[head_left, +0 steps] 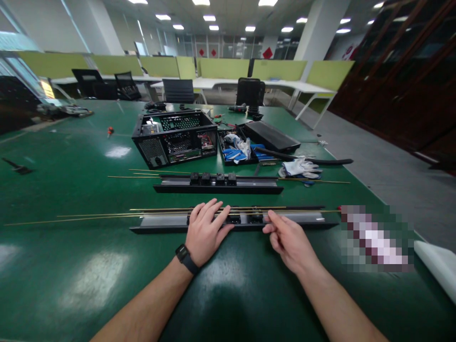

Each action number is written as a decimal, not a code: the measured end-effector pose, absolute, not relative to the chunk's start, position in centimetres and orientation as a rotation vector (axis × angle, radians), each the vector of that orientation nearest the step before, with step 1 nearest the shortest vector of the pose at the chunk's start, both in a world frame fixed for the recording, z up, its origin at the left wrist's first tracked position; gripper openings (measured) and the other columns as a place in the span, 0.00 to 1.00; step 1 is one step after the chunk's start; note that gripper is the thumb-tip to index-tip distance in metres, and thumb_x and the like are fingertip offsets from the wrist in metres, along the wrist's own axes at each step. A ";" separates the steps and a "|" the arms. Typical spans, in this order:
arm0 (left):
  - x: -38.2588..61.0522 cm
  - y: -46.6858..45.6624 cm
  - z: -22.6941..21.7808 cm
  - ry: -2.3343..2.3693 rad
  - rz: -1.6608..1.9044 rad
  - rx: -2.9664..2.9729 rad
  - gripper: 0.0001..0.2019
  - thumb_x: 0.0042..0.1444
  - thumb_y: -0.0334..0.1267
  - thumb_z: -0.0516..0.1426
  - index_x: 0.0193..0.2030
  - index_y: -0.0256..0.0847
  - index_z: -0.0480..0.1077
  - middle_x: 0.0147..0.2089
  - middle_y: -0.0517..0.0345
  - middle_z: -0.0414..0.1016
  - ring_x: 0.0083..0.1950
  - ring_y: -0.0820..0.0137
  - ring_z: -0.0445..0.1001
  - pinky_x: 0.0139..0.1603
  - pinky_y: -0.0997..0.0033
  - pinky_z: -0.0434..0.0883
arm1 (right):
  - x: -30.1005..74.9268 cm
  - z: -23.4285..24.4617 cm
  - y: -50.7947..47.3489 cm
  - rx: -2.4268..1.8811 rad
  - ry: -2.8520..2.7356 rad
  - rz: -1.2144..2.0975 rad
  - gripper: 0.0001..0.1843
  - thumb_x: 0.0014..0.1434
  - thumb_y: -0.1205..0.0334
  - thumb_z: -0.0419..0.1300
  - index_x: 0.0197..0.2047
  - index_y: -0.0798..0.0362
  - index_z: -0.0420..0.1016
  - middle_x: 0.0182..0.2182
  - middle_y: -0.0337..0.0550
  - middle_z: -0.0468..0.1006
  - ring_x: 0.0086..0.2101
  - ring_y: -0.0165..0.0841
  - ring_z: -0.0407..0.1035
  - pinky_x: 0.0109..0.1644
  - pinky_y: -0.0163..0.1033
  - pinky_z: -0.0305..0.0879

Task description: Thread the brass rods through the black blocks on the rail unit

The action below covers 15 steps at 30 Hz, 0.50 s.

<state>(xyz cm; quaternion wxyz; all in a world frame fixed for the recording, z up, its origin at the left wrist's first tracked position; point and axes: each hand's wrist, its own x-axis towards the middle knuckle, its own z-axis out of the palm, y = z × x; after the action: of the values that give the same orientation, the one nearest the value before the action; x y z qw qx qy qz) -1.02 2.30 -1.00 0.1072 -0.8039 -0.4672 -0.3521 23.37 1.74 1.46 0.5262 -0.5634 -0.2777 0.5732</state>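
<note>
Left hand (209, 232) lies wide over the near rail (162, 230); toward three o'clock, narrow right hand (290, 240) meets thin rod (313, 211), grip unclear.

readable text: none | labels, numbers: none | red diamond (267, 52): too small to read

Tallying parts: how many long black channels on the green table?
2: one long black channel under the left hand, another farther back, in front of the open computer case.
</note>
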 end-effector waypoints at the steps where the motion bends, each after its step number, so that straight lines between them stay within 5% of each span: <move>1: -1.0 2.3 -1.0 -1.377 -1.033 -2.367 0.21 0.66 0.45 0.62 0.65 0.48 0.72 0.63 0.47 0.79 0.68 0.54 0.73 0.69 0.47 0.64 | 23.3 1.5 1.7 -1.348 -0.650 1.369 0.30 0.50 0.39 0.75 0.40 0.58 0.76 0.24 0.44 0.79 0.12 0.22 0.58 0.12 0.26 0.40; 15: -1.1 2.3 -1.1 -1.370 -1.028 -2.360 0.22 0.66 0.45 0.62 0.65 0.48 0.72 0.63 0.47 0.79 0.68 0.54 0.73 0.69 0.47 0.64 | 23.2 1.8 1.8 -1.283 -0.575 1.306 0.28 0.49 0.40 0.75 0.38 0.55 0.74 0.22 0.41 0.77 0.13 0.23 0.59 0.12 0.26 0.41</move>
<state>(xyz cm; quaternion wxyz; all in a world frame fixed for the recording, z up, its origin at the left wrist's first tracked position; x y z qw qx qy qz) -1.12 2.27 -1.08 0.1125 -0.8042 -0.4667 -0.3504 23.19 1.75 1.83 0.5739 -0.5476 -0.2453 0.5574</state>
